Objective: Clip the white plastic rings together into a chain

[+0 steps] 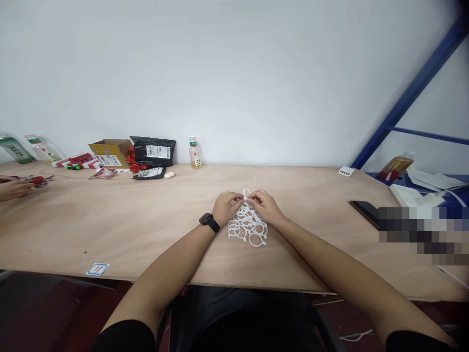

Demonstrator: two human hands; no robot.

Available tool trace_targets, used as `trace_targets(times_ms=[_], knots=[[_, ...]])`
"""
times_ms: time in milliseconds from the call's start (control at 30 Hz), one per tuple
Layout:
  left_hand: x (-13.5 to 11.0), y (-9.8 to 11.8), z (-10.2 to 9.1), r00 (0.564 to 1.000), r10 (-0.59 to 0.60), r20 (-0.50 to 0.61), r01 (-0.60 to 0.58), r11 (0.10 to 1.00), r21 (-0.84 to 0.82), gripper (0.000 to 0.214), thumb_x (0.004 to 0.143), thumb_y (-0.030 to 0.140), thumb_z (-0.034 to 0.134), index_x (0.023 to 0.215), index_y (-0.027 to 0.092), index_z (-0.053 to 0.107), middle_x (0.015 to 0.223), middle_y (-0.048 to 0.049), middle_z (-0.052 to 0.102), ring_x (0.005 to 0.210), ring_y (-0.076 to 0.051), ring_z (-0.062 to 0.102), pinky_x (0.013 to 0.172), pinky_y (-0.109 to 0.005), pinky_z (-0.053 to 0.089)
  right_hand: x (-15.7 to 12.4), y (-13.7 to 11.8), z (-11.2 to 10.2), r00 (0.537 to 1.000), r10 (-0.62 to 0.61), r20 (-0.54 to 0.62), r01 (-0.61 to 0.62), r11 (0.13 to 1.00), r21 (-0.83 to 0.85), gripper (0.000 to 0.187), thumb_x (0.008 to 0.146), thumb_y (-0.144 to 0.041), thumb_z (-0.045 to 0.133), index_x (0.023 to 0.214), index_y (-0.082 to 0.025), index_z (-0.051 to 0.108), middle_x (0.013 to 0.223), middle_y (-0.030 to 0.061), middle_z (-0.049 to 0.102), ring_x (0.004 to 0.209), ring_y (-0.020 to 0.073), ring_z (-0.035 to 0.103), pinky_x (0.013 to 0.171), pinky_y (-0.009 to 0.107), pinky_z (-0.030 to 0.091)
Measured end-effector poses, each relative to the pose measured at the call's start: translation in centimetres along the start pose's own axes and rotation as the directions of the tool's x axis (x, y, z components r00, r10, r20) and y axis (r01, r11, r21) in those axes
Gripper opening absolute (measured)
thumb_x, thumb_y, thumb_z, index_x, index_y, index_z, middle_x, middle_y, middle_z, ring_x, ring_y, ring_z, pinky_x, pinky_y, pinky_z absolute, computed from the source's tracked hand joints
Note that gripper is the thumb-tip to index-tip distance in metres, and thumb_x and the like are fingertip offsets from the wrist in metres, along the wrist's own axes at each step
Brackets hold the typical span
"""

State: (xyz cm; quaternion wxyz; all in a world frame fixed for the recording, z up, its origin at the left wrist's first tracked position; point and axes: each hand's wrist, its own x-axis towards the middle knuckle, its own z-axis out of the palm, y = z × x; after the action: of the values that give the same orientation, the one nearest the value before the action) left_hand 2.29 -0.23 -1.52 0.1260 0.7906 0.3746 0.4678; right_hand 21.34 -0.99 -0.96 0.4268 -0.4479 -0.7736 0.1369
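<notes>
A tangled bunch of white plastic ring loops (247, 226) lies flat on the plywood table (146, 230), just in front of my body. My left hand (226, 207) and my right hand (264, 205) meet at the top of the bunch. Their fingertips pinch a white loop between them, and the fingers partly hide it. A black smartwatch (209, 222) sits on my left wrist.
A co-worker's hand (14, 189) holds a red object (38, 181) at the far left. A cardboard box (110, 153), black mailer bag (153, 151) and small bottle (195, 153) stand along the wall. A phone (362, 212) lies right; a blue metal frame (410, 93) rises beyond.
</notes>
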Motion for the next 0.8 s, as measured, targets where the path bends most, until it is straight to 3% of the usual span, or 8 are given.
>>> trace_targets(times_ms=[200,400,800], knots=[[0.1,0.5,-0.1,0.999,0.046,0.000,-0.046,0.998,-0.030,0.015,0.085,0.033,0.064,0.090,0.020,0.072,0.089,-0.0052,0.073,0.085,-0.016,0.065,0.083,-0.031,0.050,-0.3,-0.9,0.0,0.998,-0.063,-0.031,0.063,0.998,0.009,0.021,0.089,-0.034,0.054,0.078,-0.021,0.065,0.077,0.0034,0.059,0.071,0.0157,0.056,0.065,0.028,0.045],[0.1,0.4,-0.2,0.996,0.084,-0.014,-0.085,0.995,-0.047,0.013,0.087,0.029,0.062,0.091,0.021,0.071,0.092,-0.0058,0.073,0.089,-0.017,0.065,0.086,-0.033,0.050,-0.5,-1.0,0.1,0.989,-0.055,-0.134,0.062,0.997,0.048,0.020,0.085,-0.040,0.061,0.091,-0.023,0.068,0.082,0.0049,0.066,0.070,0.0166,0.059,0.065,0.031,0.050],[-0.1,1.5,-0.4,0.990,0.135,-0.033,-0.135,0.991,-0.020,0.012,0.088,0.026,0.059,0.086,0.020,0.070,0.090,-0.0058,0.073,0.087,-0.017,0.065,0.086,-0.035,0.048,-0.9,-1.2,0.4,0.981,-0.102,-0.165,0.100,0.995,-0.021,0.017,0.088,-0.036,0.058,0.086,-0.022,0.068,0.081,0.0049,0.068,0.071,0.0176,0.062,0.067,0.031,0.050]])
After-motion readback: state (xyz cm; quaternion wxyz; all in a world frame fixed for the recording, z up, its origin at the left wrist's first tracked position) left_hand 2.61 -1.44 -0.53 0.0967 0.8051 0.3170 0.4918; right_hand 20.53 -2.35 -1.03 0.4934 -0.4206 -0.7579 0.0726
